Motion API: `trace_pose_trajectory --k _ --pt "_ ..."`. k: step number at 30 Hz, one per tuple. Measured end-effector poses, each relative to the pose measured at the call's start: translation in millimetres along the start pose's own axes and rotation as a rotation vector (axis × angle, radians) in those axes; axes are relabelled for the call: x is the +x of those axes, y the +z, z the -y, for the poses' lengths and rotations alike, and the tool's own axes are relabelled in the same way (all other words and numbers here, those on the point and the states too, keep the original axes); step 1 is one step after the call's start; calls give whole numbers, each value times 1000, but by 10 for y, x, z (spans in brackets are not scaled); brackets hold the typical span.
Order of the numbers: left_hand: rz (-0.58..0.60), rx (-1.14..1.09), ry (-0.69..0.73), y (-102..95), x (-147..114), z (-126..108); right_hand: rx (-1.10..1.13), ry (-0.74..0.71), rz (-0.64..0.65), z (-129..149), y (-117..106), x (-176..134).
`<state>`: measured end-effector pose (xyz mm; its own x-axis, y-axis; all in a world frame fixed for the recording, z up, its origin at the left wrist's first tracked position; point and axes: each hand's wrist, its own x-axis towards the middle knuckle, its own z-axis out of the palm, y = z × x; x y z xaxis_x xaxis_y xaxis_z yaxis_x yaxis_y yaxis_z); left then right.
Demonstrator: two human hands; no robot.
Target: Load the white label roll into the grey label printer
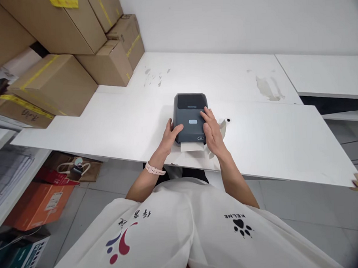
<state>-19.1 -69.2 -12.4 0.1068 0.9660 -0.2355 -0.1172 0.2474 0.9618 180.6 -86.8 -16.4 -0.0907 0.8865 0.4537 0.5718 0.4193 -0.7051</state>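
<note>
A dark grey label printer (190,125) lies on the white table, with a strip of white paper (192,146) sticking out of its near end. My left hand (168,139) grips its left side, the thumb resting on the top cover and the fingers along the edge. On the other side, my right hand (213,131) clasps the right edge, fingertips reaching over the cover. A crumpled pale strip (223,129) lies partly hidden behind that hand, close to a small black-tipped item (228,120).
Cardboard boxes (55,84) are stacked at the table's left end. The white table (271,142) bears peeled grey marks near the wall. Below left, an orange box (42,203) and a paper bag (79,166) stand on the floor beside a shelf (26,176).
</note>
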Motion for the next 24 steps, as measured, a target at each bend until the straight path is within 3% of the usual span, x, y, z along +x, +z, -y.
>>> trace_pose_trajectory --k 4,10,14,19,24 --pt "-36 -25 -20 25 -56 83 -62 26 -7 -19 61 -119" --pt "-117 -27 153 71 6 192 -70 29 -26 -11 107 -143" --pt "-92 9 179 25 -28 236 -40 42 -38 -7 123 -132" --pt "-412 240 316 11 -495 375 0 27 -39 -24 125 -142" --pt "-36 114 -29 122 -675 386 -35 9 -45 -46 128 -147"
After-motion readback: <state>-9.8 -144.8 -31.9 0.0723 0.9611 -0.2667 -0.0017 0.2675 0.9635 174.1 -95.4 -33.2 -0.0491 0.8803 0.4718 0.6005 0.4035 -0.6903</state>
